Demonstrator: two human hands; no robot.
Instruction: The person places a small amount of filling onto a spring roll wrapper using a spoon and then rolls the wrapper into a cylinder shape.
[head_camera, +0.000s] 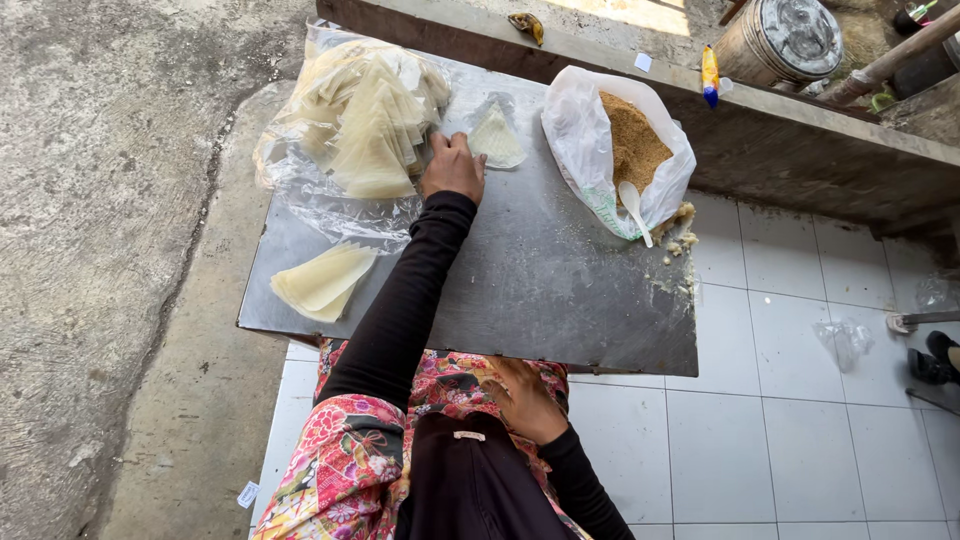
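My left hand reaches across the metal table, knuckles up. Its bent fingertips rest on the left corner of a single pale triangular pastry sheet, which lies flat on a scrap of clear plastic. Just left of that hand is a clear plastic bag holding a big pile of the same sheets. My right hand lies in my lap under the table's near edge, fingers curled with nothing visible in them. A white plastic bag of brown crumbly filling stands open at the right, with a white spoon in its mouth.
A small stack of sheets lies at the table's near left corner. Filling crumbs are scattered by the right edge. A concrete ledge runs behind, with a metal pot. White floor tiles lie to the right, rough concrete to the left.
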